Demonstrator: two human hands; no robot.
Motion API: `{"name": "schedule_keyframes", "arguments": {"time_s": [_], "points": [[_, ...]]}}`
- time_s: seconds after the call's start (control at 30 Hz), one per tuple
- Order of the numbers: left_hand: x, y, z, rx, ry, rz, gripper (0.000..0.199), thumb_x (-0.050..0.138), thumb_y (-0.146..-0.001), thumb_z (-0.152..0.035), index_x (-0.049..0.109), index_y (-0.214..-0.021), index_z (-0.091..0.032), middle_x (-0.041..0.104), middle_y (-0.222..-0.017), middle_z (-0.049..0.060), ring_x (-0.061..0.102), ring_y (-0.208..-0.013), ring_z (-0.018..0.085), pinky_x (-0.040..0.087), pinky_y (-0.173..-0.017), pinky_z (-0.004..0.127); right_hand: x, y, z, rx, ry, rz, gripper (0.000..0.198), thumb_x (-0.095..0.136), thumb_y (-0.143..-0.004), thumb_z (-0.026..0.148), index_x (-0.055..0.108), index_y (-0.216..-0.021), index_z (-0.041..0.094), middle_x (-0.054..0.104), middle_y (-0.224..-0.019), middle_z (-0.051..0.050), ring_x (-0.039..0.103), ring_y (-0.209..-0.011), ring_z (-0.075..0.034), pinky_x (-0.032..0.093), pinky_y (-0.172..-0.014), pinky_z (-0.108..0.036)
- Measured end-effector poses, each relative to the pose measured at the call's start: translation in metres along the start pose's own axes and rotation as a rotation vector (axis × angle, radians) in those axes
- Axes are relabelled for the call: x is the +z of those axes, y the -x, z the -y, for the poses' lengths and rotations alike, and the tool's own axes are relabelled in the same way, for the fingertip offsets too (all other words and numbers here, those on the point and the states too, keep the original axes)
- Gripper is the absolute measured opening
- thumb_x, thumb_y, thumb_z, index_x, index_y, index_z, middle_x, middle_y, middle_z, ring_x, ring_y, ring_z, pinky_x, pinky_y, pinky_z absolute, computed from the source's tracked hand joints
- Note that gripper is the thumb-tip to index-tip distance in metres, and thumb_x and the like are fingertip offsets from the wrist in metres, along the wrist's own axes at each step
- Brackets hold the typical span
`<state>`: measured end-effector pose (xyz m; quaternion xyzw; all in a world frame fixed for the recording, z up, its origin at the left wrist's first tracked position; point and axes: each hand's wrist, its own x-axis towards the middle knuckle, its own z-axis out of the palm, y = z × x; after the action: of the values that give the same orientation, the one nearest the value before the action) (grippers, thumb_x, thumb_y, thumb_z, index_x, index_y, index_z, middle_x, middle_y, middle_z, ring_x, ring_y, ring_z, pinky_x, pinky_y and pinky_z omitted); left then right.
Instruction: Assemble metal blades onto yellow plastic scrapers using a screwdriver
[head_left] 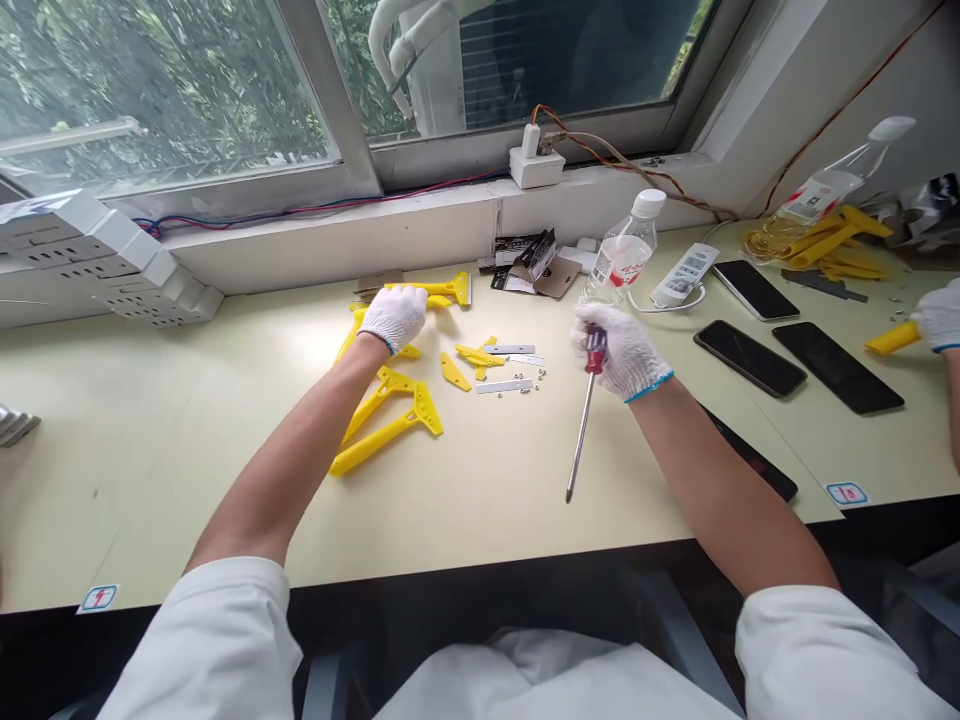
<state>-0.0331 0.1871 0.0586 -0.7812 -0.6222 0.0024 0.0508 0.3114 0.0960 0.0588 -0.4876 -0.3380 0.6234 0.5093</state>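
My left hand (395,317), in a white glove, is closed on the handle of a yellow scraper (444,288) with a metal blade at its head, near the back of the table. Below it lie yellow scraper handles (386,430), partly hidden by my forearm. My right hand (619,350), also gloved, grips a screwdriver (582,430) with a red and dark handle, its shaft slanting down toward me. Between my hands are small yellow plates (455,372), several flat metal blades (504,386) and scattered small nuts or screws (541,373).
A water bottle (621,250) stands behind my right hand, beside a power strip (685,275) and open black packaging (534,263). Several phones (750,358) lie to the right. Another person's gloved hand (940,315) holds a yellow handle at the right edge. White boxes (112,260) stand at left.
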Motion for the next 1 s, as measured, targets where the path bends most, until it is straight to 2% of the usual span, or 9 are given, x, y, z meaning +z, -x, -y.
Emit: {"name": "schedule_keyframes", "arguments": {"time_s": [0.13, 0.2, 0.27, 0.33, 0.4, 0.5, 0.6, 0.8, 1.0], "points": [[-0.039, 0.051, -0.007, -0.093, 0.405, -0.152, 0.048, 0.055, -0.108, -0.034, 0.057, -0.154, -0.019, 0.076, -0.125, 0.017, 0.075, -0.106, 0.032, 0.057, -0.092, 0.044, -0.019, -0.006, 0.017, -0.237, 0.03, -0.105, 0.066, 0.07, -0.082, 0.074, 0.026, -0.081, 0.025, 0.039, -0.066, 0.003, 0.039, -0.056, -0.012, 0.027, -0.046, -0.026], [-0.049, 0.091, -0.022, -0.11, 0.822, -0.037, 0.048, 0.06, -0.105, -0.039, 0.054, -0.151, -0.024, 0.074, -0.115, 0.01, 0.072, -0.082, 0.022, 0.059, -0.075, 0.036, -0.029, -0.009, 0.023, -0.334, 0.148, -0.141, 0.075, 0.055, -0.085, 0.095, 0.027, -0.079, 0.025, 0.04, -0.064, 0.001, 0.043, -0.059, -0.015, 0.028, -0.049, -0.027], [-0.047, 0.132, -0.043, -0.091, 1.287, 0.194, 0.05, 0.066, -0.103, -0.045, 0.052, -0.147, -0.027, 0.072, -0.115, 0.007, 0.062, -0.062, 0.013, 0.056, -0.059, 0.03, -0.032, -0.009, 0.024, -0.428, 0.219, -0.168, 0.077, 0.05, -0.085, 0.102, 0.036, -0.078, 0.026, 0.04, -0.061, -0.001, 0.047, -0.062, -0.018, 0.034, -0.053, -0.031], [-0.032, 0.169, -0.066, -0.092, 1.654, 0.394, 0.051, 0.073, -0.101, -0.05, 0.05, -0.142, -0.03, 0.07, -0.118, 0.004, 0.055, -0.054, 0.008, 0.051, -0.049, 0.025, -0.025, -0.003, 0.02, -0.534, 0.195, -0.222, 0.068, 0.061, -0.087, 0.093, 0.043, -0.081, 0.027, 0.045, -0.062, -0.001, 0.052, -0.065, -0.019, 0.041, -0.056, -0.033], [-0.012, 0.195, -0.087, -0.182, 1.884, 0.461, 0.049, 0.073, -0.102, -0.054, 0.049, -0.138, -0.032, 0.068, -0.115, 0.001, 0.052, -0.051, 0.006, 0.046, -0.044, 0.022, -0.011, 0.006, 0.014, -0.648, 0.114, -0.297, 0.054, 0.073, -0.088, 0.07, 0.041, -0.085, 0.027, 0.052, -0.07, 0.0, 0.057, -0.066, -0.018, 0.045, -0.054, -0.031], [0.015, 0.212, -0.107, -0.308, 1.971, 0.442, 0.039, 0.069, -0.104, -0.046, 0.052, -0.135, -0.03, 0.068, -0.104, -0.001, 0.057, -0.052, 0.008, 0.052, -0.048, 0.024, 0.012, 0.023, 0.002, -0.847, 0.116, -0.366, 0.041, 0.074, -0.084, 0.041, 0.037, -0.083, 0.025, 0.047, -0.074, 0.004, 0.059, -0.062, -0.014, 0.053, -0.056, -0.029], [0.028, 0.213, -0.11, -0.281, 1.936, 0.467, 0.042, 0.068, -0.103, -0.044, 0.053, -0.137, -0.026, 0.075, -0.107, 0.004, 0.064, -0.053, 0.012, 0.057, -0.051, 0.028, 0.026, 0.036, -0.007, -0.969, 0.184, -0.382, 0.029, 0.07, -0.082, 0.029, 0.042, -0.08, 0.024, 0.048, -0.075, 0.004, 0.062, -0.061, -0.012, 0.057, -0.058, -0.029], [0.03, 0.209, -0.105, -0.26, 1.923, 0.542, 0.043, 0.069, -0.103, -0.042, 0.055, -0.14, -0.025, 0.08, -0.115, 0.008, 0.06, -0.052, 0.01, 0.049, -0.048, 0.024, 0.029, 0.043, -0.013, -1.07, 0.21, -0.389, 0.027, 0.071, -0.084, 0.026, 0.044, -0.079, 0.025, 0.05, -0.076, 0.001, 0.061, -0.059, -0.014, 0.056, -0.057, -0.032], [0.031, 0.209, -0.105, -0.263, 1.957, 0.559, 0.047, 0.071, -0.102, -0.044, 0.056, -0.143, -0.025, 0.08, -0.115, 0.008, 0.058, -0.051, 0.009, 0.046, -0.047, 0.024, 0.027, 0.04, -0.015, -1.072, 0.198, -0.393, 0.027, 0.07, -0.084, 0.024, 0.044, -0.078, 0.024, 0.05, -0.076, 0.002, 0.06, -0.057, -0.013, 0.056, -0.056, -0.032]]}}
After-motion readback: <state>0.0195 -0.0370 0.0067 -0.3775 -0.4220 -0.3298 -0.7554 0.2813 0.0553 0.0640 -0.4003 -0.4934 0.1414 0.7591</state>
